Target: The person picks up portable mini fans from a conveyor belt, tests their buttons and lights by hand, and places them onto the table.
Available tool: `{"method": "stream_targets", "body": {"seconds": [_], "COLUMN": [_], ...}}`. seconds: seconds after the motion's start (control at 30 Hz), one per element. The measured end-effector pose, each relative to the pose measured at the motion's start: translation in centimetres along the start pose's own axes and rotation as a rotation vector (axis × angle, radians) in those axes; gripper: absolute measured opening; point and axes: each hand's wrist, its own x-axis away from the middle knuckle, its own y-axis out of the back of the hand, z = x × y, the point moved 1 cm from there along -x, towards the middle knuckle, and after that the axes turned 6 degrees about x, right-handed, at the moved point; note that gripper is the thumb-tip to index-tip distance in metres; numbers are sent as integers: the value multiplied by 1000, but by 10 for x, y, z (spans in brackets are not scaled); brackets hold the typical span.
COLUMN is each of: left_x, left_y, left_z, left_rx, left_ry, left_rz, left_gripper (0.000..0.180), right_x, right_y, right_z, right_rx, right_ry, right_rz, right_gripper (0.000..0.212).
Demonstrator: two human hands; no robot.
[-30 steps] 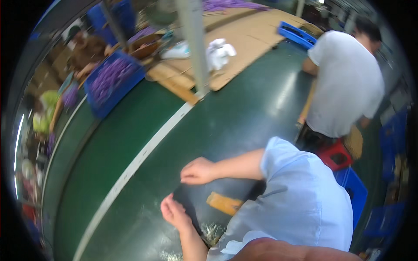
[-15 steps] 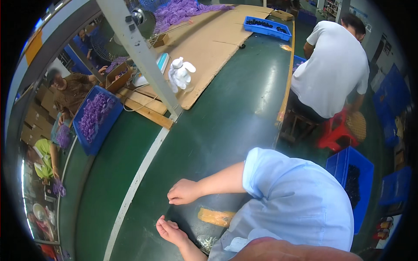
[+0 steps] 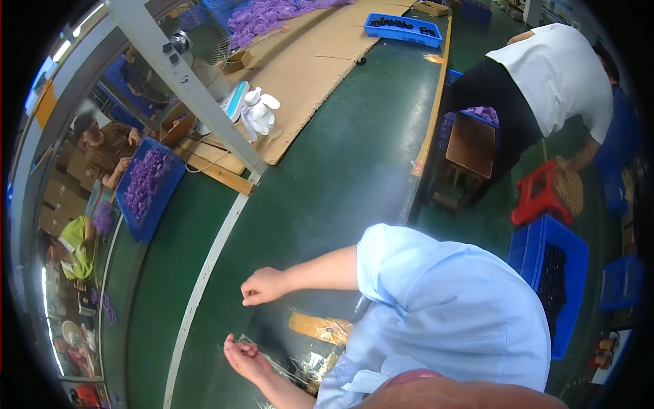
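Note:
My right hand (image 3: 264, 286) is closed above the dark green table, thumb against its fingers; what it holds, if anything, is too small to make out. Nearer me, my left hand (image 3: 245, 358) has its fingers curled upward. Beside them runs a thin, clear, shiny edge, perhaps of plastic film, and I cannot tell whether the fingers grip it. A flat yellow-orange bundle (image 3: 319, 328) with a glossy surface lies on the table between my arms. Close to my left forearm is crumpled clear plastic (image 3: 312, 365), its contents unclear.
A white post (image 3: 187, 82) rises beside cardboard sheeting (image 3: 306, 75). A white glove (image 3: 259, 112) stands upright there. Blue trays hold black parts (image 3: 402, 30) and purple pieces (image 3: 148, 180). At right are a blue bin (image 3: 572, 293), a red stool (image 3: 535, 194) and a person bending over (image 3: 555, 75).
The person in white has risen from a wooden stool and now bends toward the red one. More shiny clear plastic shows by my left forearm. Both my hands appear slightly farther left.

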Motion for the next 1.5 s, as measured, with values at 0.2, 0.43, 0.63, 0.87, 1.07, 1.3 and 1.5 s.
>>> {"method": "stream_targets", "body": {"seconds": [0.2,0.43,0.63,0.87,1.07,1.3,1.5], "left_x": [30,99,173,143,111,90,81], "left_y": [112,204,254,259,254,256,246], "left_z": [-91,-138,-130,-113,-87,-55,-46], "left_rx": [-101,61,-11,73,12,-330,-760], "left_ry": [-169,-367,-461,-412,-384,-520,-567], "left_rz": [-167,-76,-326,-383,-404,-738,-841], "left_gripper": [56,84,99,96,86,56,37], "right_x": [-32,-29,-41,-39,-35,-31,-30], "right_y": [-20,-22,-40,-41,-46,-54,-55], "right_z": [60,103,74,45,36,20,19], "right_rx": [-634,-718,-650,-673,-723,-773,-744], "right_ry": [-212,-185,-124,-160,-147,-170,-167], "right_rz": [404,544,501,450,422,390,388], "right_gripper": [53,72,97,90,85,74,67]}}
